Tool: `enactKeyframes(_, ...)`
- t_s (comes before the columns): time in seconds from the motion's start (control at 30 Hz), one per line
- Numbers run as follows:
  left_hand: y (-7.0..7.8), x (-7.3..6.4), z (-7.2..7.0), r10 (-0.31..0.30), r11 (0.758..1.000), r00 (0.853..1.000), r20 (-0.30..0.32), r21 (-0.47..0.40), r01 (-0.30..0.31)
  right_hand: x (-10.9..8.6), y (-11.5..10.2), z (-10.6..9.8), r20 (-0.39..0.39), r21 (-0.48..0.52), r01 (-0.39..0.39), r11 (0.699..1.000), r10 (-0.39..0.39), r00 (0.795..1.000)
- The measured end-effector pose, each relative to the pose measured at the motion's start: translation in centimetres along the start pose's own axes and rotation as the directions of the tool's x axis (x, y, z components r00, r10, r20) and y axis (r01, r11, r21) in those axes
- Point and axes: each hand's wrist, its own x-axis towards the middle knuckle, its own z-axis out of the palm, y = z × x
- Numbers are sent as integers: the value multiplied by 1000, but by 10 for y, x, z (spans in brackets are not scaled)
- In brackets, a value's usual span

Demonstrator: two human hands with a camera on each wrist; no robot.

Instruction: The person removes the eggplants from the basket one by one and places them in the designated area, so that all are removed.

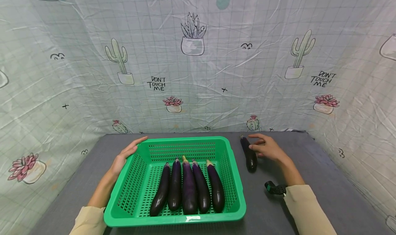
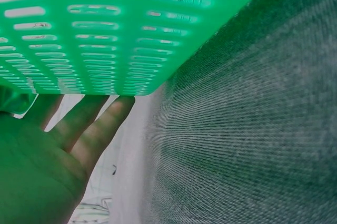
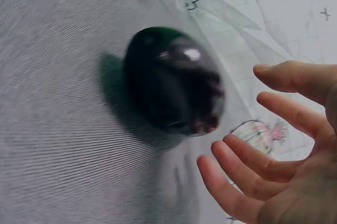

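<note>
A green plastic basket (image 1: 174, 220) with slotted walls holds several dark purple eggplants (image 1: 189, 190), lying side by side. My left hand (image 1: 120, 159) rests along its left side; in the left wrist view the fingers (image 2: 108, 124) stretch out and touch the slotted wall (image 2: 95, 50). One more eggplant (image 1: 250, 156) lies on the table to the right of the basket. Beside it is my right hand (image 1: 268, 148), fingers spread and loosely bent. The right wrist view has a gap between those fingers (image 3: 253, 174) and the eggplant's rounded end (image 3: 168, 82).
A dark grey cloth covers the table (image 1: 321, 180). Behind it and along both sides hangs a pale curtain (image 1: 229, 70) printed with potted plants. A black strap with a small device (image 1: 274, 188) is at the right wrist.
</note>
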Motion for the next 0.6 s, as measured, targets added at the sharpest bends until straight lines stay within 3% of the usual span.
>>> enactKeyframes(0.23, 1, 0, 0, 2, 998, 1000, -25, 71, 0, -8, -16, -9, -85, -19, 79, 997, -80, 993)
enactKeyframes(0.37, 3, -1, 1, -9, 1000, 1000, -7, 19, 9, -13, -27, -12, -113, -3, 122, 992, -122, 986)
enactKeyframes(0.47, 3, 0, 1, -21, 1000, 1000, -5, 6, 21, -18, -34, -13, -115, 1, 142, 990, -141, 983)
enactKeyframes(0.6, 2, 0, 1, -27, 997, 999, -36, 73, 29, -24, -45, -14, -103, 5, 169, 986, -167, 981)
